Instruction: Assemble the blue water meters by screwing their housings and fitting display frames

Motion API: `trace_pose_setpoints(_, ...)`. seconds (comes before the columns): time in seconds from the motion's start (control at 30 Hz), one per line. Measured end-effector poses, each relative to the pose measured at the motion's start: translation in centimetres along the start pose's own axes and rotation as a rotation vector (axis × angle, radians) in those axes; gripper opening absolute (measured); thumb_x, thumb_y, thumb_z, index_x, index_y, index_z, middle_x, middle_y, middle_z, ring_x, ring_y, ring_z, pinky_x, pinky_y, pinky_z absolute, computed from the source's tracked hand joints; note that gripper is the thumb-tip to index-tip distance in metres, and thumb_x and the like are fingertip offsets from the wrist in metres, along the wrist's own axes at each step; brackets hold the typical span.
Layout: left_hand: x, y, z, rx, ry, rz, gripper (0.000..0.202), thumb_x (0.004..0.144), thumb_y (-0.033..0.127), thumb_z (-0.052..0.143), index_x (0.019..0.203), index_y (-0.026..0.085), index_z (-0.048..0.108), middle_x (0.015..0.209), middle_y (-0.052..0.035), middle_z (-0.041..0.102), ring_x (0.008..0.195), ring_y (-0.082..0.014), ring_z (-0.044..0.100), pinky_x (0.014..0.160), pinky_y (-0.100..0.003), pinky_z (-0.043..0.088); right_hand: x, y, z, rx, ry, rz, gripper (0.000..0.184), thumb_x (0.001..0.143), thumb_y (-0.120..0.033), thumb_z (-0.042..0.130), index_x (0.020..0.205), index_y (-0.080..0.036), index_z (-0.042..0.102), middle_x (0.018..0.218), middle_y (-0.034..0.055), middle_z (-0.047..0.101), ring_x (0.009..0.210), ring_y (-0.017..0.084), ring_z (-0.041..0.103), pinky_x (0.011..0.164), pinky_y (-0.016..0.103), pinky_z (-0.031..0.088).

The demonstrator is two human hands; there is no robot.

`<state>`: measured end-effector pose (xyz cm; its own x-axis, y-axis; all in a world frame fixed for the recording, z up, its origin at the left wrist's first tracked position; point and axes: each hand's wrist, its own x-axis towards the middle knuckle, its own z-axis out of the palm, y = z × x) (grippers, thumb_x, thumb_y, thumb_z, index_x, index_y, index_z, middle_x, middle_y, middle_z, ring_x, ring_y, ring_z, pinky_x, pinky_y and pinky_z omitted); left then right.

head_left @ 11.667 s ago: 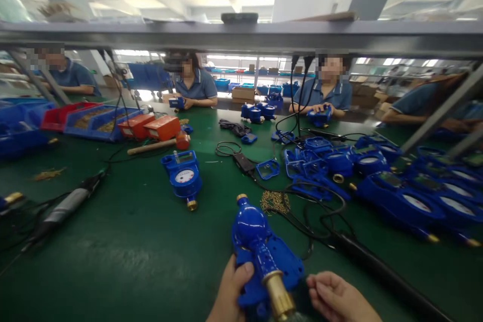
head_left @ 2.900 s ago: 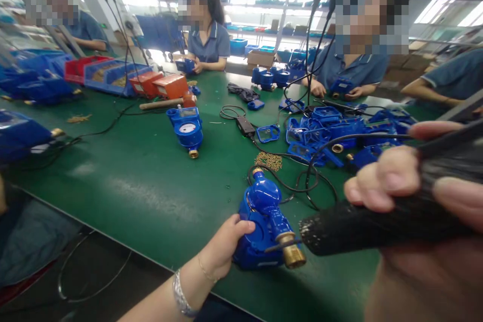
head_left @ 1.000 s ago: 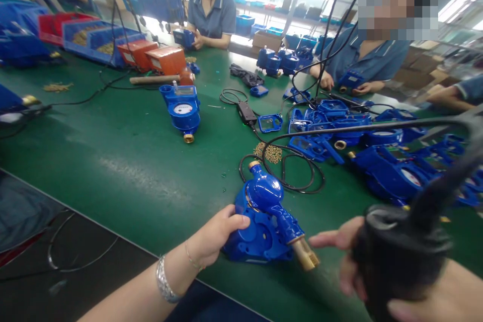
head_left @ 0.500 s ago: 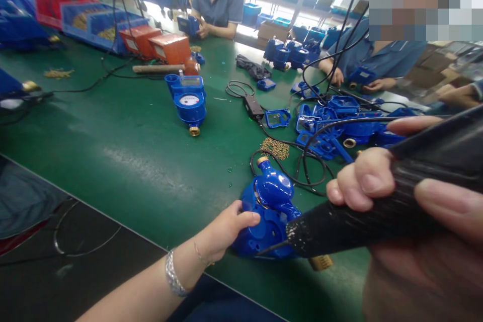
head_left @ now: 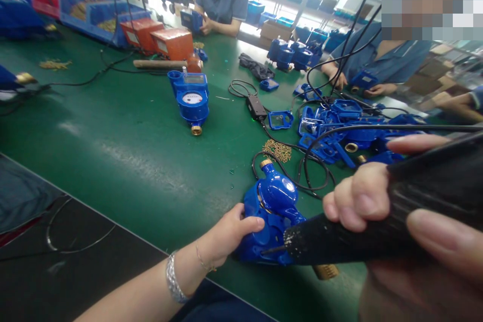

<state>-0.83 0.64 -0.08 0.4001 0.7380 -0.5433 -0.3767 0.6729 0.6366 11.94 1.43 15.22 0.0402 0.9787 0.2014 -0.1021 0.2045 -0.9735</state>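
Face down near the table's front edge lies a blue water meter (head_left: 279, 192) with brass threaded ends. My left hand (head_left: 234, 231) grips its near left side, thumb on top and fingers mostly hidden behind the housing. A black electric screwdriver (head_left: 339, 236) fills my right hand (head_left: 366, 198), fingers wrapped around its body. Its thin bit points left at the back of the blue housing, by a screw hole; whether the tip sits on a screw I cannot make out. Just beyond the meter is a pile of small brass screws (head_left: 277, 151).
Another water meter (head_left: 193, 100) stands face up farther back. Blue covers and meter parts (head_left: 328, 131) crowd the right, among black cables. A black adapter box (head_left: 256, 107), a hammer (head_left: 162, 64), orange boxes (head_left: 172, 43) and blue bins (head_left: 86, 15) lie beyond. Two co-workers sit across the table.
The view has shifted slightly. My left hand still holds the meter, and the screwdriver has tilted a little, its bit staying at the housing's back.
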Motion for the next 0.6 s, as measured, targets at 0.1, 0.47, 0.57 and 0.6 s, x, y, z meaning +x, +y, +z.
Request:
trace_pose_setpoints(0.1, 0.1, -0.2, 0.3, -0.026, 0.015, 0.001, 0.065, 0.053, 0.038, 0.075, 0.105, 0.010, 0.050, 0.105, -0.0176, 0.064, 0.096, -0.0320, 0.060, 0.084, -0.041, 0.045, -0.9, 1.0, 0.4, 0.066, -0.015, 0.040, 0.035, 0.076, -0.029, 0.068, 0.107, -0.026, 0.051, 0.065, -0.0008, 0.053, 0.059, 0.015, 0.051, 0.056, 0.029, 0.047)
trace_pose_setpoints(0.47, 0.0, -0.6, 0.8, -0.041, 0.072, 0.015, 0.060, 0.052, 0.039, 0.073, 0.099, 0.012, 0.047, 0.103, -0.0168, 0.062, 0.095, -0.0313, 0.058, 0.085, -0.041, 0.045, -1.0, 3.2, -1.2, 0.113, -0.088, 0.058, 0.022, 0.083, -0.027, 0.062, 0.102, -0.026, 0.051, 0.065, -0.0012, 0.052, 0.057, 0.013, 0.052, 0.055, 0.028, 0.049)
trace_pose_setpoints(0.57, 0.0, -0.6, 0.8, -0.036, 0.080, 0.009, 0.058, 0.053, 0.038, 0.072, 0.099, 0.012, 0.048, 0.102, -0.0162, 0.062, 0.096, -0.0309, 0.058, 0.085, -0.040, 0.045, -1.2, 3.8, -1.6, 0.138, -0.122, 0.066, 0.026, 0.083, -0.028, 0.062, 0.107, -0.027, 0.050, 0.066, -0.0012, 0.052, 0.056, 0.013, 0.052, 0.054, 0.030, 0.048)
trace_pose_setpoints(0.6, 0.0, -0.6, 0.8, -0.040, 0.081, 0.008, 0.058, 0.053, 0.038, 0.072, 0.099, 0.012, 0.048, 0.103, -0.0159, 0.062, 0.096, -0.0309, 0.058, 0.085, -0.040, 0.045, -1.3, 3.9, -1.5, 0.146, -0.110, 0.071, 0.028, 0.083, -0.028, 0.062, 0.107, -0.027, 0.049, 0.065, -0.0016, 0.052, 0.055, 0.013, 0.051, 0.053, 0.029, 0.047)
